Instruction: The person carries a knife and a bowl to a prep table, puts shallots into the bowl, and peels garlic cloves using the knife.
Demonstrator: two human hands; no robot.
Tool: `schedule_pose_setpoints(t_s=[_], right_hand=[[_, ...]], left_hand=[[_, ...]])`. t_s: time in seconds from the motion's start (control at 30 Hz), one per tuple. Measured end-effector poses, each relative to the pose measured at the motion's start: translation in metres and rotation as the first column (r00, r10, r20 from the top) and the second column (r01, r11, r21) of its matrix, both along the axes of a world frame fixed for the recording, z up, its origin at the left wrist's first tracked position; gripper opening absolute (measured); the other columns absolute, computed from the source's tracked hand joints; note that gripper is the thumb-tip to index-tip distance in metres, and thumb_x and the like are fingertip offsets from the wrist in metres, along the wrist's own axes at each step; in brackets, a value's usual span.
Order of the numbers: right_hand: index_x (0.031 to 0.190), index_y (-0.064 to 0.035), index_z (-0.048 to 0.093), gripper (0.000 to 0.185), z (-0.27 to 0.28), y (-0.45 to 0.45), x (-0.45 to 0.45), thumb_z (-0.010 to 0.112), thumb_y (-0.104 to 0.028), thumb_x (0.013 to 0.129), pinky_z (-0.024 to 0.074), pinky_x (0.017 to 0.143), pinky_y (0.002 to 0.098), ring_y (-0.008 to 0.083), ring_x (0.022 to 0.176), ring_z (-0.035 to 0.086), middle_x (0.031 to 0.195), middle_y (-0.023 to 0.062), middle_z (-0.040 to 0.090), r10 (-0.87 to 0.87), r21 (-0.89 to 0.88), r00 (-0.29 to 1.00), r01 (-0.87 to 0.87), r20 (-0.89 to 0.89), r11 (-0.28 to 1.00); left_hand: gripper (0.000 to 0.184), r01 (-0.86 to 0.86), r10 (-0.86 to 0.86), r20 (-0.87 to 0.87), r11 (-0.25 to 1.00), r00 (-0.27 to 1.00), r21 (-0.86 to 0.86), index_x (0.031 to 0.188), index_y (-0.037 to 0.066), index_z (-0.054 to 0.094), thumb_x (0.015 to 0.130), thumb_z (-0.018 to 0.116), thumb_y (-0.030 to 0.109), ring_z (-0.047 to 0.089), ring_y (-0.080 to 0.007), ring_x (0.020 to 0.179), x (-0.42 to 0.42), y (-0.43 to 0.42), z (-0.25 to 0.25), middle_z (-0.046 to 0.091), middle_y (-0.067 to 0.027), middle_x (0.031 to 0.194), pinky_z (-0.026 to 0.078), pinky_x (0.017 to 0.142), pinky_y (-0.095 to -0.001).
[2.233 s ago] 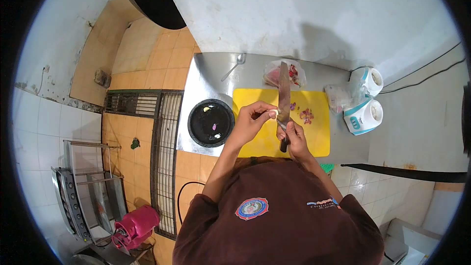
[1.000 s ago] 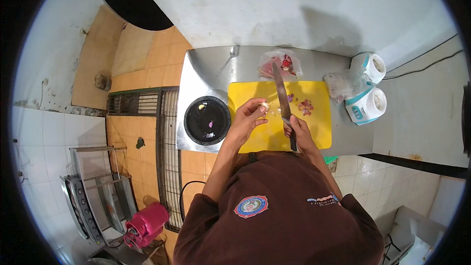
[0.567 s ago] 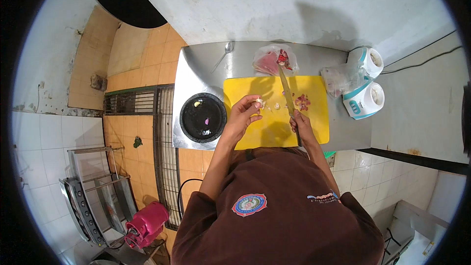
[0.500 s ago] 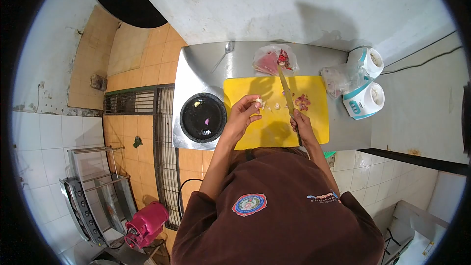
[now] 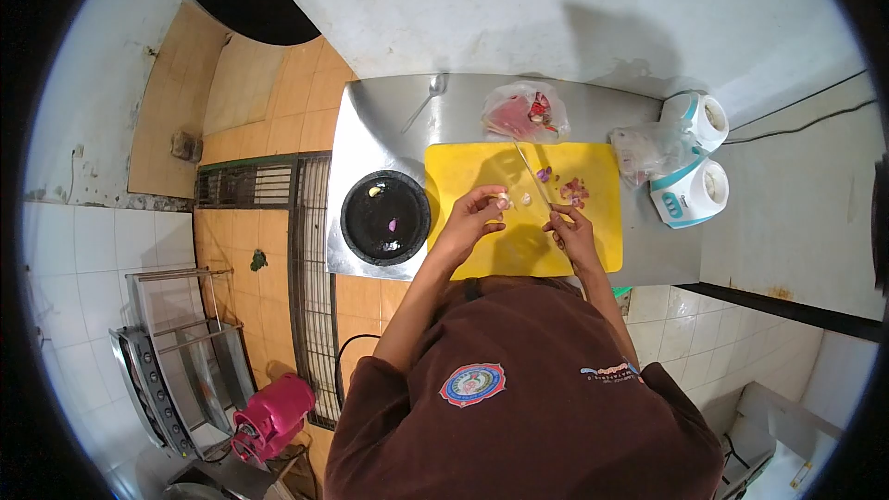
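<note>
My left hand (image 5: 470, 220) pinches a small whitish garlic piece (image 5: 503, 201) above the left half of the yellow cutting board (image 5: 472, 162). My right hand (image 5: 572, 233) is closed round the handle of a knife (image 5: 532, 165), whose blade is seen nearly edge-on and points up and left. Between the hands, a pale piece (image 5: 526, 199) lies on the board. Purple peel (image 5: 544, 174) and several reddish bits (image 5: 574, 192) lie right of the blade. Left of the board, a black stone mortar (image 5: 361, 222) holds a few small pieces, one yellowish and one purple.
A clear bag with red chillies (image 5: 509, 116) sits behind the board, and a spoon (image 5: 424, 104) lies at the back left. On the right are a plastic bag (image 5: 639, 153) and two white-and-teal appliances (image 5: 681, 199). A pink gas cylinder (image 5: 278, 412) stands on the floor.
The knife, earlier close to the left hand with its broad face showing, has moved away and turned edge-on. My left hand still pinches the garlic piece. The view has shifted slightly.
</note>
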State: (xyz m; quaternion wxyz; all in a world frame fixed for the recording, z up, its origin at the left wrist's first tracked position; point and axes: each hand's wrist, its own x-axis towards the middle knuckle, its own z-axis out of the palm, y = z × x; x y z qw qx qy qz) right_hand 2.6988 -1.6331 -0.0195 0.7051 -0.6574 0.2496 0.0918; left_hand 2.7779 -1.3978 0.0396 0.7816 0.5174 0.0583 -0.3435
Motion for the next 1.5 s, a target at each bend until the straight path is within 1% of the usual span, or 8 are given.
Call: schedule_pose_setpoints(t_s=[0.17,0.37,0.67,0.87,1.17,1.37,1.47,1.5], right_hand=[[0.129,-0.0067,0.058,0.039,0.005,0.001,-0.001,0.064,-0.030,0.099,0.0350,0.054,0.0205,0.0041,0.061,0.046,0.076,0.0035,0.066,0.001,-0.033,0.999,0.001,0.040,0.999],[0.118,-0.0078,0.061,0.032,-0.003,-0.004,-0.001,0.054,-0.035,0.104,0.0347,0.052,0.0195,0.0039,0.057,0.044,0.069,-0.0038,0.053,0.046,0.018,0.998,-0.047,0.030,0.999],[0.144,-0.0080,0.051,0.045,0.030,0.004,0.001,0.055,-0.027,0.103,0.0356,0.060,0.0234,0.0067,0.063,0.044,0.070,-0.0032,0.051,0.123,-0.017,0.992,-0.122,0.039,0.992],[0.151,-0.0100,0.041,0.057,0.073,0.010,0.000,0.058,-0.032,0.101,0.0385,0.066,0.0242,0.0079,0.071,0.046,0.075,-0.0014,0.051,0.335,0.091,0.912,-0.364,0.238,0.927],[0.155,-0.0066,0.034,0.070,0.099,0.027,0.003,0.059,-0.040,0.099,0.0404,0.070,0.0246,0.0081,0.071,0.045,0.077,-0.0026,0.049,0.471,-0.038,0.813,-0.489,0.342,0.872],[0.150,-0.0060,0.044,0.063,0.109,0.027,0.007,0.056,-0.042,0.100,0.0401,0.071,0.0241,0.0072,0.073,0.045,0.081,-0.0023,0.052,0.517,-0.138,0.781,-0.503,0.351,0.853],[0.145,-0.0007,0.049,0.051,0.102,0.026,0.007,0.054,-0.030,0.103,0.0437,0.100,0.0321,0.0187,0.113,0.061,0.128,0.0134,0.065,0.507,-0.172,0.753,-0.482,0.421,0.859],[0.144,0.0001,0.049,0.050,0.097,0.026,0.007,0.053,-0.028,0.103,0.0406,0.105,0.0333,0.0200,0.120,0.057,0.132,0.0144,0.062,0.502,-0.169,0.746,-0.480,0.438,0.861]], left_hand=[[0.028,0.056,-0.056,0.018,0.998,0.998,-0.003,0.123,0.010,0.063,0.096,0.067,0.017,0.057,-0.0077,0.085,-0.001,-0.004,-0.003,0.061,0.0015,0.096,0.053,0.080,-0.0290],[0.028,0.055,-0.055,0.003,0.998,0.998,-0.012,0.123,0.010,0.062,0.096,0.067,0.017,0.057,-0.0080,0.086,0.000,-0.003,-0.007,0.061,0.0008,0.098,0.053,0.081,-0.0296],[0.029,0.030,-0.035,-0.058,0.996,0.998,-0.079,0.122,0.009,0.063,0.095,0.069,0.015,0.058,-0.0096,0.088,0.000,-0.003,-0.006,0.063,-0.0016,0.103,0.052,0.084,-0.0326],[0.023,-0.016,0.013,-0.043,0.998,0.999,-0.067,0.115,0.010,0.065,0.093,0.072,0.015,0.064,-0.0097,0.091,0.000,-0.003,-0.015,0.068,-0.0011,0.102,0.054,0.082,-0.0306],[0.018,-0.014,0.007,-0.029,0.972,1.000,-0.233,0.110,0.008,0.066,0.092,0.070,0.008,0.066,-0.0102,0.093,-0.004,-0.003,-0.020,0.070,-0.0001,0.101,0.057,0.079,-0.0261],[0.021,-0.035,0.045,0.051,0.982,0.998,-0.185,0.109,0.004,0.065,0.090,0.066,-0.005,0.069,-0.0153,0.091,-0.006,-0.005,-0.015,0.069,-0.0055,0.100,0.059,0.079,-0.0252],[0.020,-0.038,0.056,0.136,0.990,0.989,-0.133,0.106,0.005,0.071,0.087,0.076,0.006,0.066,-0.0090,0.087,-0.006,-0.004,-0.009,0.072,-0.0030,0.098,0.055,0.078,-0.0252],[0.018,-0.019,0.036,0.175,0.995,0.984,-0.102,0.105,0.004,0.070,0.088,0.075,0.005,0.066,-0.0104,0.088,-0.006,-0.003,-0.008,0.072,-0.0047,0.101,0.054,0.079,-0.0256]])
